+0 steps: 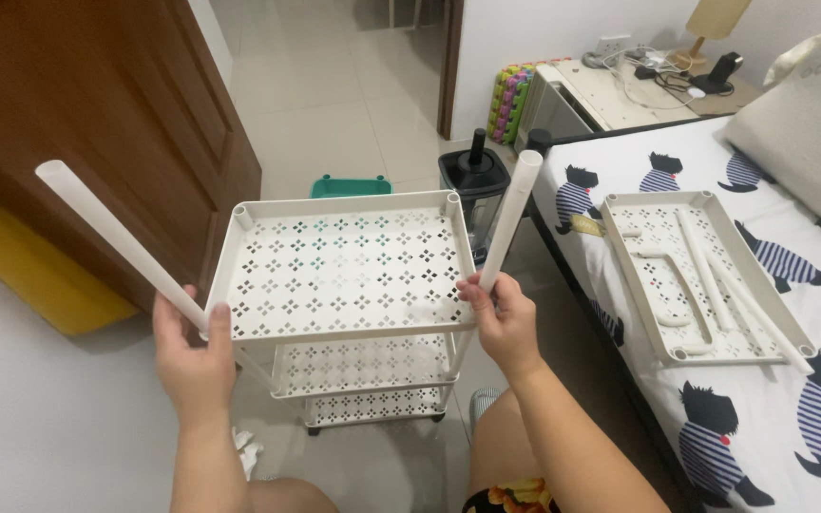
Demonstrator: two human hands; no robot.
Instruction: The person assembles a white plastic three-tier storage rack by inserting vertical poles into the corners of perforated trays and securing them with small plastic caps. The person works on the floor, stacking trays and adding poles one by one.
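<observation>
In the lower left of the frame the left hand point(194, 353) is clamped around a white plastic tube point(116, 237) that slants up toward the upper left, its open end near the brown wooden door point(116, 104). The thumb of this hand rests on the near left corner of the top tray point(344, 266) of a white perforated shelf cart point(363, 380). In the lower middle of the frame the right hand point(504, 318) is closed around a second white tube point(510, 218), which rises nearly upright, leaning slightly right, just beside the tray's near right corner. The top tray sits in the centre of the frame, level, with round sockets at its corners; two lower trays of the same cart show beneath it, standing on the tiled floor point(334, 104).

Behind the cart, at upper centre, a teal plastic bin point(351, 186) and a black blender-like appliance point(475, 180) stand on the floor. On the right of the frame a bed point(772, 418) with a white sheet printed with black dogs carries another white perforated tray point(705, 275), lying flat with several loose white tubes and a curved handle piece in it. A pillow point(810, 104) lies at the upper right corner, and a low stand with cables and a lamp base sits beyond the bed.
</observation>
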